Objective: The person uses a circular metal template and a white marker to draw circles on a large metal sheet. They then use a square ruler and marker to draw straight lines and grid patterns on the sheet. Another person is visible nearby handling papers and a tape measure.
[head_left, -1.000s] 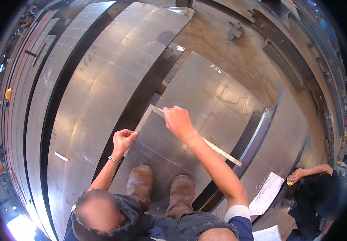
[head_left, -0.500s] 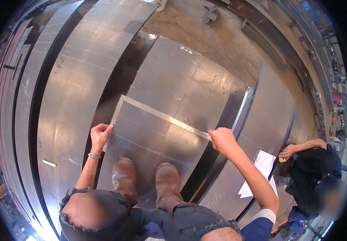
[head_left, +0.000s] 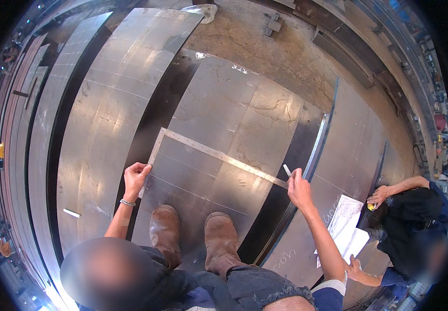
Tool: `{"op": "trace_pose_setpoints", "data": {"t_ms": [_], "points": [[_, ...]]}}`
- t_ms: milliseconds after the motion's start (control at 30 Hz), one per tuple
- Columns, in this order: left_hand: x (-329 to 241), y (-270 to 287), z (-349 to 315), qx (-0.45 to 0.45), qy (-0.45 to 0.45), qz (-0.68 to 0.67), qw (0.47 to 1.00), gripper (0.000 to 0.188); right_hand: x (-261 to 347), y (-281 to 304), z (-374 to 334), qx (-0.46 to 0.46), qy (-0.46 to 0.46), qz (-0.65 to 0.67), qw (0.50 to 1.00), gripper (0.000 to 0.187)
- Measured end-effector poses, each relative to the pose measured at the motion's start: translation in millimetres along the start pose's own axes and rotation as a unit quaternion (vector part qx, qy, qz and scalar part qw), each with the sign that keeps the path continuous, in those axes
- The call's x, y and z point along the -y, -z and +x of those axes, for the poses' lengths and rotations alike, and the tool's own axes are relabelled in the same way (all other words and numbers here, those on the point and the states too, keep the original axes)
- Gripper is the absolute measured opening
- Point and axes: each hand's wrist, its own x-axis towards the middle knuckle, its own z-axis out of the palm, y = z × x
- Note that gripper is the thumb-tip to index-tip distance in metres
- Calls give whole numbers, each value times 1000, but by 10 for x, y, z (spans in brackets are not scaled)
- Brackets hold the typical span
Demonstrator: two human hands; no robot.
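My left hand (head_left: 136, 179), closed with fingers pinched, grips the short arm of a metal framing square (head_left: 219, 155). The square lies on a grey steel plate (head_left: 219, 101), its long arm reaching right past the plate's edge. At that far tip my right hand (head_left: 299, 191) is closed around a white marking stick (head_left: 286, 169), which points up and left from the fingers. Whether this hand also touches the square is unclear. Thin white lines run across the plate below the long arm. My brown boots (head_left: 220, 230) stand on the same plate.
More long steel plates (head_left: 105, 114) lie to the left, with dark gaps between. A small white bar (head_left: 72, 212) rests on one. At right, a co-worker's hand (head_left: 378, 197) holds a yellow object beside white paper sheets (head_left: 347, 233). Steel beams (head_left: 343, 57) lie beyond.
My right hand has shifted slightly right and down, and the white stick now shows upright in it. The co-worker's other hand now shows at the papers. The whole view has shifted a little.
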Motion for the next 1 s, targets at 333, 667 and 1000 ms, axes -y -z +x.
{"op": "trace_pose_setpoints", "data": {"t_ms": [333, 667, 1000], "points": [[-204, -71, 233, 43, 11, -9, 999, 16, -150, -153, 157, -83, -56, 141, 985, 14], [-554, -235, 346, 25, 25, 0, 999, 17, -78, 41, 489, -76, -68, 146, 984, 15], [-485, -230, 448, 38, 52, -8, 998, 25, -24, 22, 610, -88, -74, 201, 973, 10]]}}
